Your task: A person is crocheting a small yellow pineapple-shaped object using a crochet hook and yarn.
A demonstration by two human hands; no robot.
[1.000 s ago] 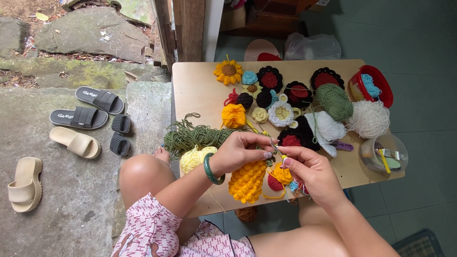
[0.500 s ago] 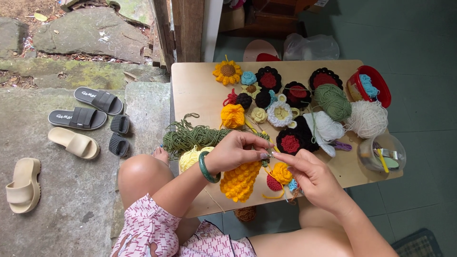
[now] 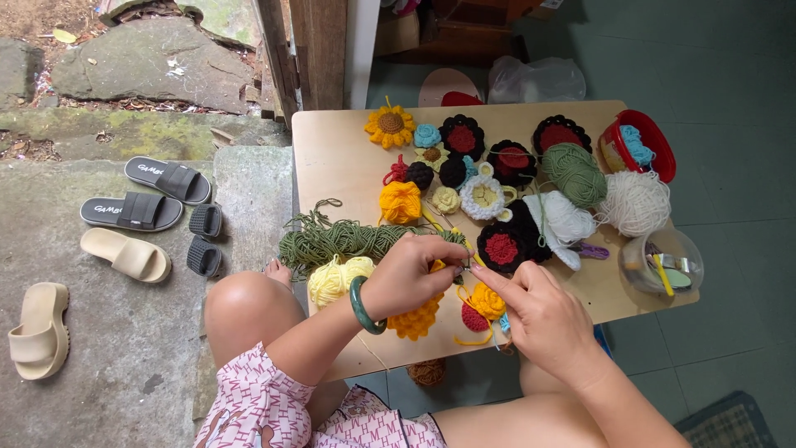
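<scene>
My left hand (image 3: 412, 275), with a green bangle on its wrist, pinches the top of an orange-yellow crochet piece (image 3: 415, 320) that hangs over the near edge of a low wooden table (image 3: 340, 162). My right hand (image 3: 541, 319) is close beside it, fingertips meeting the left ones at the piece; a thin hook seems to be between them, too small to tell. Under the right hand lie a small red and yellow crochet piece (image 3: 481, 307) and loose yellow yarn.
Green yarn strands (image 3: 332, 241), a pale yellow ball (image 3: 332, 278), crochet flowers (image 3: 390, 126), green (image 3: 574, 172) and white yarn balls (image 3: 634, 202), a red tub (image 3: 643, 143) and a clear bowl (image 3: 663, 264) cover the table. Sandals (image 3: 137, 211) lie on the concrete at left.
The crochet piece and both hands have shifted slightly left and lower over the table edge; the fingers keep working at the same spot.
</scene>
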